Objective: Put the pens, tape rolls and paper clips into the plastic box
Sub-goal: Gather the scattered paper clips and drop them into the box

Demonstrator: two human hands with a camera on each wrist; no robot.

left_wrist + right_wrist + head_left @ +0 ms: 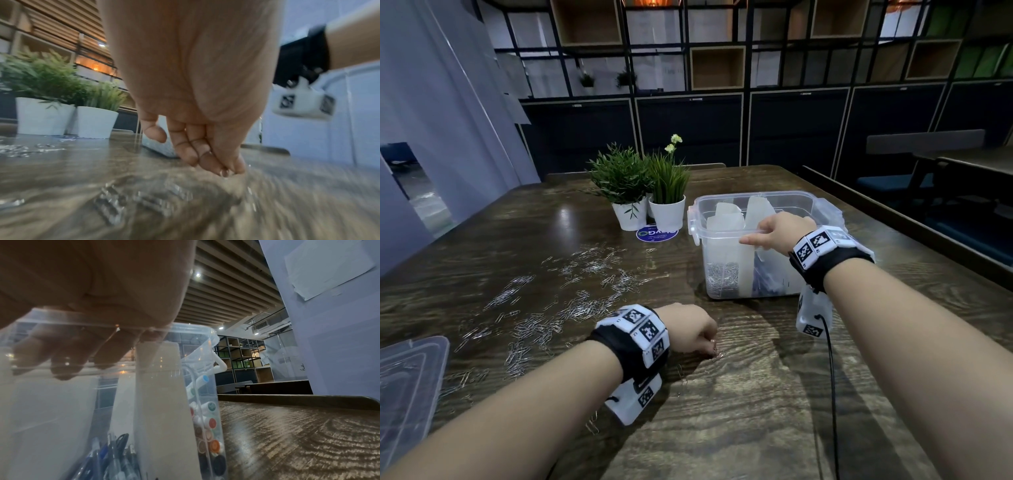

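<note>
A clear plastic box [822, 209] with white dividers stands on the wooden table at centre right. Paper clips [722, 277] fill its left compartment. Pens [111, 457] and markers with coloured caps [211, 425] lie in others. My right hand [760, 236] grips the box's near rim [98, 321], with its fingers [68, 353] curled over the rim into the box. Many loose paper clips [571, 291] are scattered over the table's left half. My left hand [710, 346] points down in front of the box, its fingertips [224, 168] pinching a paper clip [717, 354] on the table top.
Two potted plants in white pots [650, 212] stand behind the clips, left of the box. The box's clear lid [407, 387] lies at the table's near left edge. A black cable [834, 394] hangs from my right wrist. Shelving and another table stand behind.
</note>
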